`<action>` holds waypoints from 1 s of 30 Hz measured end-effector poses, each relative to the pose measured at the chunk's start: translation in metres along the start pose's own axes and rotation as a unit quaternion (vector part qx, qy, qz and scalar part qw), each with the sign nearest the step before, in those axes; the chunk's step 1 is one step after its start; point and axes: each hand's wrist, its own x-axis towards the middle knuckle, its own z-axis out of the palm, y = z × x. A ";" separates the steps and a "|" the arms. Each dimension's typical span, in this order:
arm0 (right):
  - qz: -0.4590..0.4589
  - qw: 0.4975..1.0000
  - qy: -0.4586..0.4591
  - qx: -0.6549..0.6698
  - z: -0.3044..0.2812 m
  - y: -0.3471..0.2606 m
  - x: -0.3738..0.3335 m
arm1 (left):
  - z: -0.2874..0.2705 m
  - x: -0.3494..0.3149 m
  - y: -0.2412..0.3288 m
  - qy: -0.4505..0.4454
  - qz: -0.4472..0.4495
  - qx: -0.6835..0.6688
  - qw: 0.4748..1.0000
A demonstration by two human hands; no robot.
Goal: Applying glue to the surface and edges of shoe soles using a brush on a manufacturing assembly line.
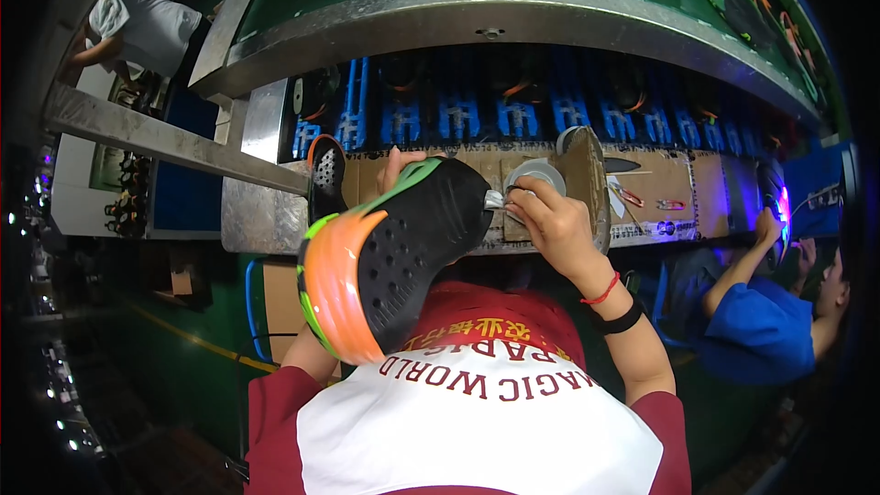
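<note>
A large foam clog (403, 257), black with an orange toe band and green trim, hangs tilted in front of my chest, its holed side facing up. My left hand (394, 168) grips it from behind; a few fingers show past its far edge and the rest are hidden. At the clog's right end, my right hand (555, 220) is closed in a pinch on a small whitish piece (495, 200), which touches the black foam. Whether it is cloth or paper I cannot make out. Just beyond my right fingers stands a pale round bowl (541, 170).
A cardboard-covered bench (674, 170) holds red-handled snips (629, 194) and another black clog (326, 172). Blue racks (458, 119) line its back, below a metal-edged green conveyor (513, 14) with clogs. A co-worker in blue (765, 330) works at right; another person (147, 32) is far left.
</note>
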 end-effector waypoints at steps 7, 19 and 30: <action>0.026 0.996 -0.037 0.078 -0.006 -0.003 0.005 | 0.007 0.020 -0.026 0.098 0.284 0.140 0.944; 0.061 0.966 -0.100 0.231 -0.017 -0.011 0.018 | 0.003 0.024 -0.042 0.105 0.274 0.060 0.954; 0.151 0.927 -0.145 0.311 -0.019 -0.010 0.022 | 0.004 0.029 -0.033 0.103 0.303 0.067 0.945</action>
